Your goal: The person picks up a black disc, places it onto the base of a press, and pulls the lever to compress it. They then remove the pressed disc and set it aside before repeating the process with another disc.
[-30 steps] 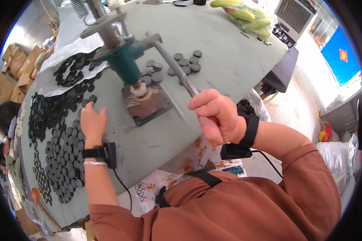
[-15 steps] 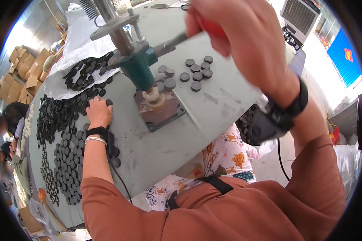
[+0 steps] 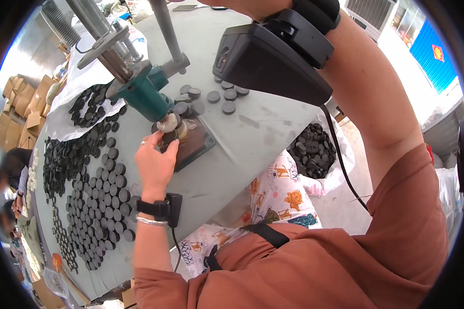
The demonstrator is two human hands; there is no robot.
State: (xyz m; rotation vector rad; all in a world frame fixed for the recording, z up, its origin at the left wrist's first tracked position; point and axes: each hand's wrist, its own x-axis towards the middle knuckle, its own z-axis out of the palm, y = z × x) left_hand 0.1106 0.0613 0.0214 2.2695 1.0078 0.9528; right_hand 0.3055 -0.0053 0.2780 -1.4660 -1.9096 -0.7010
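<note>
Dark discs (image 3: 99, 206) spread left of your left hand (image 3: 157, 164), whose thumb and fingers pinch one dark disc (image 3: 169, 137) just beneath the green press (image 3: 145, 95). Farther right, your right hand (image 3: 242, 5) is raised well apart, mostly cut off; I cannot tell its grip.

Person wears rust-brown short-sleeved top (image 3: 314, 262), 5 o'clock; black strap (image 3: 269, 235) across front. White legwear (image 3: 271, 200), 4 o'clock, printed orange rose (image 3: 294, 199). Left wristband (image 3: 152, 207), 8 o'clock: black, boxy module (image 3: 175, 210), thin cable (image 3: 177, 252); silvery bracelet (image 3: 151, 221) beside. Ring (image 3: 143, 142) on left hand (image 3: 157, 165), 9 o'clock. Right wristband (image 3: 322, 14), 1 o'clock: wide, black, bulky angular housing (image 3: 278, 67) with lens (image 3: 223, 57), black cord (image 3: 340, 154).
</note>
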